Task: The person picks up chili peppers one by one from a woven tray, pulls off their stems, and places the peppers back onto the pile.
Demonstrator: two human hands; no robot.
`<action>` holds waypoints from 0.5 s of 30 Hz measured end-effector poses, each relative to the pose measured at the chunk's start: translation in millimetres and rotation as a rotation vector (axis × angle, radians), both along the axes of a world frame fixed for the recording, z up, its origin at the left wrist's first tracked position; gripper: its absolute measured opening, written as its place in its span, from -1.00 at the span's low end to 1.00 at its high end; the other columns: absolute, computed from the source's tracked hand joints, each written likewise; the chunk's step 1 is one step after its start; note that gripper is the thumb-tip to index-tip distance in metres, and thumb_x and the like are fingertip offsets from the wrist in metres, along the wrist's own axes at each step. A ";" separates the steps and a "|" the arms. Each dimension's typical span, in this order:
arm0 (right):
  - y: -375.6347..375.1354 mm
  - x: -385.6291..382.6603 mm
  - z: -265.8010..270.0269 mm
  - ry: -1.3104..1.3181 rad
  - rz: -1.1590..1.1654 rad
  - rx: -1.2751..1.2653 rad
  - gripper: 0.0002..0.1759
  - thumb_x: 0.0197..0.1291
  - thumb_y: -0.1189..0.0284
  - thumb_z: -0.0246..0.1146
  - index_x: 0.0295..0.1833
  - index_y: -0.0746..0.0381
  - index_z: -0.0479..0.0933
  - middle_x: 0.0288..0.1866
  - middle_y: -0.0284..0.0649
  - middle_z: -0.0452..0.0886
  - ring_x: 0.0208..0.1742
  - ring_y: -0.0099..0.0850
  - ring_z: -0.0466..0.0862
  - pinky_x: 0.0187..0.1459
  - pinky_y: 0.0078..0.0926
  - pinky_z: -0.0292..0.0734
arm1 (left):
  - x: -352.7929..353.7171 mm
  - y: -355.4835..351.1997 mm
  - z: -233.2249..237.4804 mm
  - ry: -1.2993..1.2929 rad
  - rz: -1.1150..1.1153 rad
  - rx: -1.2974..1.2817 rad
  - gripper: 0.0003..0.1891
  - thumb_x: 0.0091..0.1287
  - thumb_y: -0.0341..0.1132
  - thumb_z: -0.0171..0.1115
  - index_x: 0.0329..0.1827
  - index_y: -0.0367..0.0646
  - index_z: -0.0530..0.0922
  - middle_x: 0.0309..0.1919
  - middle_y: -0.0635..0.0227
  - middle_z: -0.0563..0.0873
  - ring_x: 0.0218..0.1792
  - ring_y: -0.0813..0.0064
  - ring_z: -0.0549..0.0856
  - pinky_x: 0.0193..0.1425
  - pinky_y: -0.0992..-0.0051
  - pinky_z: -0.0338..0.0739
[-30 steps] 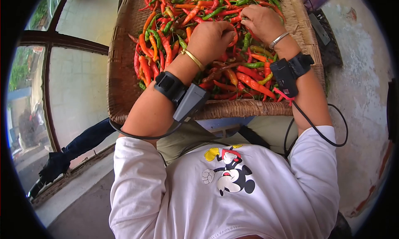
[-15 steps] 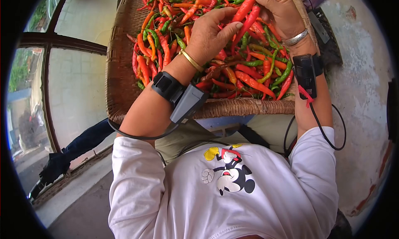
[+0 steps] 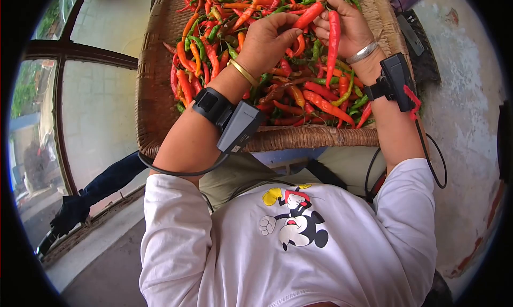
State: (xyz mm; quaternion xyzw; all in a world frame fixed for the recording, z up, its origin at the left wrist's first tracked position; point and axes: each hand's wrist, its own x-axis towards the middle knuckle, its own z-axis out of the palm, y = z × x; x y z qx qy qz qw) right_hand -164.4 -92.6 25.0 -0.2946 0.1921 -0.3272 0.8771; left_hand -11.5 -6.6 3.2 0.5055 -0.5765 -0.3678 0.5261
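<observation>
My left hand (image 3: pixel 270 42) pinches the lower end of a red chili pepper (image 3: pixel 310 16) between thumb and fingers. This pepper slants up toward my right hand (image 3: pixel 346 32), whose fingertips are closed near its stem. A second, longer red chili pepper (image 3: pixel 333 48) hangs tip down from my right hand, in front of its palm. Whether my right fingertips touch the first pepper's stem is hard to make out. Both hands are above a woven basket (image 3: pixel 315 138) holding a heap of red, orange and green chili peppers (image 3: pixel 326 105).
A window frame (image 3: pixel 64 53) stands on the left, with a dark folded umbrella (image 3: pixel 101 187) leaning below it. To the right, a dark object (image 3: pixel 419 45) lies beside the basket on the worn floor (image 3: pixel 459 120). Black cables (image 3: pixel 439 157) hang from the devices on both forearms.
My right hand has turned and come down and a little left. The longer pepper now hangs down, apart from the other. My left hand has shifted slightly, still pinching its pepper.
</observation>
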 end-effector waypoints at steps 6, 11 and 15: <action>-2.3 -6.1 23.4 0.226 -0.129 -0.193 -0.84 0.21 0.38 0.07 -0.37 0.21 0.46 -0.59 -0.36 0.52 -0.74 -0.65 0.41 -0.73 -0.72 0.33 | 0.3 -5.7 -5.1 -0.089 0.248 -0.190 -0.78 0.16 -0.36 0.21 -0.18 -0.29 0.54 -0.52 0.32 0.64 -0.51 0.62 0.59 -0.40 0.59 0.50; -11.7 -10.8 3.3 0.212 -0.080 -0.258 -0.83 0.19 0.34 0.10 -0.31 0.22 0.47 -0.54 -0.39 0.50 -0.66 -0.68 0.38 -0.66 -0.74 0.26 | -12.2 12.5 20.2 -0.100 -0.003 0.011 -0.67 0.13 -0.17 0.25 -0.24 -0.29 0.56 -0.52 0.29 0.65 -0.50 0.58 0.61 -0.38 0.58 0.50; -9.4 -4.1 -4.5 0.192 -0.029 -0.303 -0.80 0.18 0.31 0.11 -0.26 0.23 0.48 -0.45 -0.37 0.52 -0.55 -0.70 0.38 -0.53 -0.77 0.29 | -15.8 15.5 8.9 -0.144 -0.086 0.142 -0.72 0.15 -0.20 0.22 -0.26 -0.27 0.55 -0.53 0.31 0.64 -0.51 0.60 0.60 -0.40 0.58 0.49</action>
